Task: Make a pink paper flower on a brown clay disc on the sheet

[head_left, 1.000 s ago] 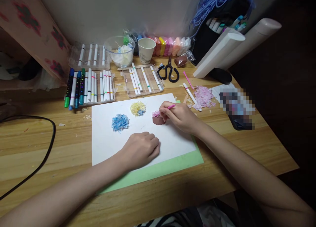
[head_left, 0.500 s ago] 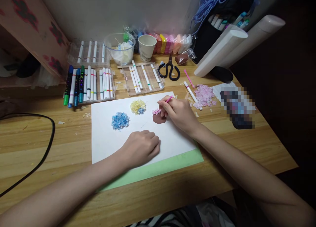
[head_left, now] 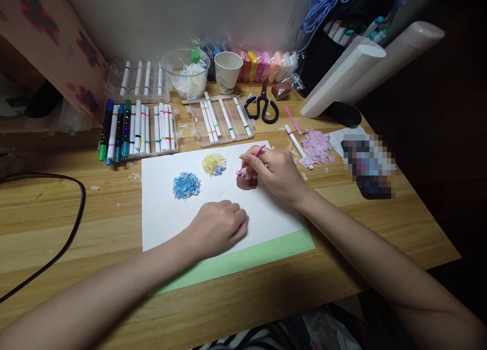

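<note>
My right hand (head_left: 274, 172) pinches a thin pink stick (head_left: 259, 150), its tip down at a small patch of pink shreds (head_left: 241, 172) on a brown clay disc (head_left: 246, 182). The disc lies on a white sheet (head_left: 167, 218) over a green sheet (head_left: 243, 261). My left hand (head_left: 218, 227) rests on the white sheet as a loose fist, fingers curled under, holding the paper down. A blue shred cluster (head_left: 185, 185) and a yellow one (head_left: 213, 164) sit on the sheet to the left of the disc.
Marker trays (head_left: 139, 129) (head_left: 222, 119), black scissors (head_left: 262, 108), a paper cup (head_left: 227, 72), a clear bowl (head_left: 185, 79) and coloured clay packs (head_left: 262, 65) line the back. A pink shred pile (head_left: 315, 147) and marker (head_left: 297, 144) lie right. A black cable (head_left: 68, 223) loops left.
My right hand has shifted slightly up and left over the disc, tilting the pink stick more upright. My left hand stays put.
</note>
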A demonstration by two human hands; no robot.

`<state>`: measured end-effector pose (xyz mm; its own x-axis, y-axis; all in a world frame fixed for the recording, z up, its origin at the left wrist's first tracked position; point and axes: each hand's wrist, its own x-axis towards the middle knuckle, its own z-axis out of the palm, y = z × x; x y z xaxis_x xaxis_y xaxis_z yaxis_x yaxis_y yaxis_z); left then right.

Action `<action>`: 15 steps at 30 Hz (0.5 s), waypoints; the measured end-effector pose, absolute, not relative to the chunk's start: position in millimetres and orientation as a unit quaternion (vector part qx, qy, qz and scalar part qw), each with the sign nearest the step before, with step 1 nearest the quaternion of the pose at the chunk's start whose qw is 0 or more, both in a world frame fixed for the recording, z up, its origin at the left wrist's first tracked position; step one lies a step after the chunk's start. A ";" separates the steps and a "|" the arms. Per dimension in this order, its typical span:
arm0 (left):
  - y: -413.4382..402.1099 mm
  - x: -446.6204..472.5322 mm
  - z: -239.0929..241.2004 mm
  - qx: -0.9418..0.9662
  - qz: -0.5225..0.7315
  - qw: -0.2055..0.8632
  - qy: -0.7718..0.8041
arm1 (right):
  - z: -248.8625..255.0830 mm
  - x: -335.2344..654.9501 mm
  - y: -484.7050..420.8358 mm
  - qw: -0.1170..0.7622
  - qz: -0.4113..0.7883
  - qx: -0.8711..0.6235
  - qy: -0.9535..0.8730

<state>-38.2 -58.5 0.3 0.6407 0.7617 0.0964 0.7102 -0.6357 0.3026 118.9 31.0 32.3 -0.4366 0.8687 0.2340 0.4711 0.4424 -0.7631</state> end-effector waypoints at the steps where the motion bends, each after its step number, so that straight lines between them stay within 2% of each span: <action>1: -58.7 -38.2 0.2 0.898 0.107 0.120 0.410 | 31.4 118.6 31.6 0.312 0.313 -0.425 -0.790; 15: -58.6 -37.6 1.0 0.897 0.103 0.120 0.412 | 29.2 121.3 35.2 0.298 0.278 -0.424 -0.809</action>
